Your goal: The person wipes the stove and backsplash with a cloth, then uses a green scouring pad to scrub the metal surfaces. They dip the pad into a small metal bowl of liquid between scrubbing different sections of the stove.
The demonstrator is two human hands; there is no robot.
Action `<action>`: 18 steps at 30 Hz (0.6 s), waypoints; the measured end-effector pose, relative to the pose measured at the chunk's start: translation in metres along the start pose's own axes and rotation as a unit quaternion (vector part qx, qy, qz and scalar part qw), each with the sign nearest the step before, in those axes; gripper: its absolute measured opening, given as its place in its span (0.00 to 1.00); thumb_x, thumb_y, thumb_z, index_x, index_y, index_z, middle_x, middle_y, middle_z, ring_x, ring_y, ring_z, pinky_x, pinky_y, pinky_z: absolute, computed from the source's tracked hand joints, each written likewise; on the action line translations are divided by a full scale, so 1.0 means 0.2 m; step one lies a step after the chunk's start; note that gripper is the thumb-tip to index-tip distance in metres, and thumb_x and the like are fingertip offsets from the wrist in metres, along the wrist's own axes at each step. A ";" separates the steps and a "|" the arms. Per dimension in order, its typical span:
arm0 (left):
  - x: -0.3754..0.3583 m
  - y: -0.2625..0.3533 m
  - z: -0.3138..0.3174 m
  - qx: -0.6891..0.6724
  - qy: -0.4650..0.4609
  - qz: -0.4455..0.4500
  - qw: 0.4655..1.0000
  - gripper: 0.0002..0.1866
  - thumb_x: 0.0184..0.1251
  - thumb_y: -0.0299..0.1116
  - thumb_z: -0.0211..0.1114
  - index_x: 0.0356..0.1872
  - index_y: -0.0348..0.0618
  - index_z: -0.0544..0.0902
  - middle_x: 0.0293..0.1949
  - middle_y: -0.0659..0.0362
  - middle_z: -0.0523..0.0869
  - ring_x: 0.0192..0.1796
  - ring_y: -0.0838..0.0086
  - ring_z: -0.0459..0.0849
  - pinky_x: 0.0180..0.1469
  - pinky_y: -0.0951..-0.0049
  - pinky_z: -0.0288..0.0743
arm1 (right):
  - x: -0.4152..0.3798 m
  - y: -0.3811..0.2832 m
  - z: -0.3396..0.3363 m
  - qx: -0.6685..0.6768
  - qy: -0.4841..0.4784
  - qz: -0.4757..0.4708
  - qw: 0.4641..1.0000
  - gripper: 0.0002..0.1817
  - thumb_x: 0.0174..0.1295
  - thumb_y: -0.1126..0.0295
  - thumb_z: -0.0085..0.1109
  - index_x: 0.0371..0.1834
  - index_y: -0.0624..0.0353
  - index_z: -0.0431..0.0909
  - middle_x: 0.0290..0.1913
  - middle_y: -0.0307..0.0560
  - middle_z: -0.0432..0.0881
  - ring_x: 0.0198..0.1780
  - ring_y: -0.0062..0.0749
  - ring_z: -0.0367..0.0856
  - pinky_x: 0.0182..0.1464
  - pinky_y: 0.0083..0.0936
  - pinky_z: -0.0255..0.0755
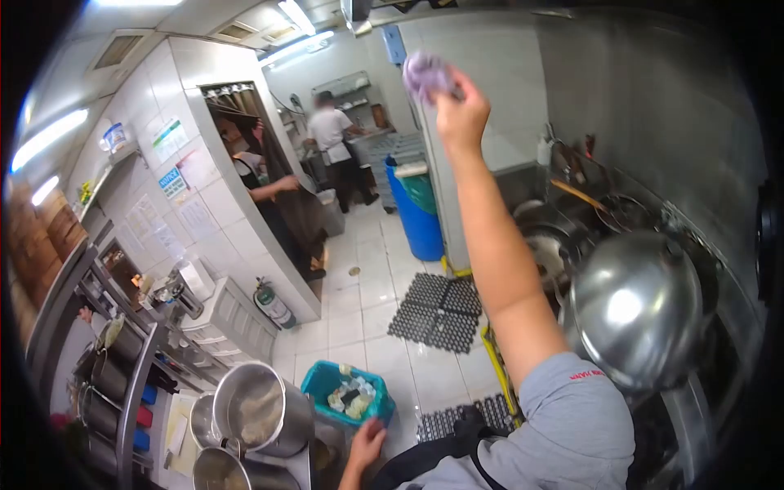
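My right hand is raised high on an outstretched arm and is closed around a crumpled purple cloth, close to the steel wall panel above the stove. My left hand is low at the bottom of the view, at the counter's edge beside a large steel pot and just in front of a teal basket of scraps on the floor. Its fingers are curled; whether they grip anything is unclear.
A big steel domed lid sits on the wok range to the right, with woks behind it. Black floor mats, a blue bin and a fire extinguisher stand on the white tile floor. Two people work farther back.
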State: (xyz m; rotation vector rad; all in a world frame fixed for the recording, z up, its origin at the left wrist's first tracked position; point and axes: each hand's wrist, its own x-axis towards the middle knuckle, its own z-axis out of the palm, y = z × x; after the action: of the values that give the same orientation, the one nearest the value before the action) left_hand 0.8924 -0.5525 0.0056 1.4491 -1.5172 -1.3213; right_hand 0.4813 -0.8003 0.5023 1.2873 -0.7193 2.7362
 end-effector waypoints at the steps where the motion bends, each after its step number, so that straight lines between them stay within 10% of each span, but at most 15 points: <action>1: 0.00 -0.18 -0.02 0.019 0.019 0.007 1.000 0.25 0.67 0.30 0.69 0.64 0.35 0.75 0.56 0.48 0.85 0.59 0.66 0.84 0.62 0.67 0.76 | 0.19 0.03 0.10 0.028 0.022 -0.012 0.999 0.21 0.50 0.81 0.68 0.51 0.69 0.84 0.42 0.46 0.88 0.47 0.26 0.84 0.54 0.24 0.77; 5: 0.03 -0.36 0.00 -0.073 0.196 -0.131 0.969 0.22 0.65 0.30 0.71 0.58 0.33 0.79 0.48 0.51 0.88 0.53 0.69 0.86 0.59 0.69 0.78 | 1.10 0.54 0.51 -0.124 0.078 -0.241 0.959 0.23 0.66 0.57 0.57 0.58 0.60 0.80 0.44 0.49 0.88 0.45 0.34 0.84 0.46 0.27 0.77; 8: 0.11 -0.24 0.05 -0.106 0.254 -0.150 0.950 0.22 0.65 0.31 0.70 0.58 0.33 0.79 0.48 0.51 0.88 0.53 0.69 0.86 0.58 0.69 0.78 | 1.33 0.48 0.78 0.083 0.035 -0.182 0.979 0.14 0.66 0.64 0.59 0.49 0.59 0.85 0.35 0.43 0.88 0.38 0.28 0.83 0.44 0.23 0.76; 11: 0.20 -0.13 0.09 -0.118 0.277 -0.150 0.942 0.21 0.66 0.31 0.69 0.58 0.33 0.80 0.47 0.51 0.88 0.52 0.69 0.86 0.57 0.69 0.79 | 1.51 0.63 0.97 0.246 -0.224 0.005 0.943 0.17 0.71 0.58 0.54 0.51 0.58 0.85 0.38 0.39 0.88 0.41 0.26 0.84 0.45 0.19 0.76; 13: 0.27 -0.07 0.11 -0.117 0.282 -0.147 0.941 0.21 0.66 0.31 0.69 0.57 0.33 0.80 0.47 0.51 0.88 0.51 0.69 0.86 0.57 0.69 0.79 | 1.55 0.69 1.14 0.306 -0.244 -0.003 0.920 0.23 0.74 0.54 0.47 0.58 0.60 0.81 0.47 0.41 0.87 0.51 0.29 0.83 0.55 0.22 0.74; 14: 0.31 -0.04 0.11 -0.113 0.282 -0.145 0.942 0.20 0.66 0.31 0.69 0.57 0.34 0.80 0.47 0.51 0.88 0.51 0.69 0.86 0.56 0.69 0.79 | 1.48 0.66 1.18 0.312 -0.225 -0.155 0.910 0.32 0.77 0.48 0.38 0.67 0.65 0.73 0.62 0.49 0.80 0.65 0.33 0.75 0.67 0.24 0.64; 18: 0.47 0.06 0.08 -0.095 0.272 -0.137 0.948 0.20 0.67 0.32 0.68 0.57 0.34 0.80 0.46 0.51 0.88 0.50 0.69 0.86 0.55 0.69 0.79 | 1.29 0.45 1.09 0.327 -0.238 -0.083 0.911 0.39 0.78 0.44 0.34 0.74 0.72 0.62 0.73 0.56 0.68 0.75 0.37 0.64 0.75 0.29 0.53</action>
State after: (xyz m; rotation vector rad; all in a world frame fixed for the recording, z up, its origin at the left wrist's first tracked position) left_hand 0.8565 -0.6423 -0.0040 1.7534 -0.8324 -1.0561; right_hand 0.4505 -1.0138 0.7769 2.0563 0.3623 2.6149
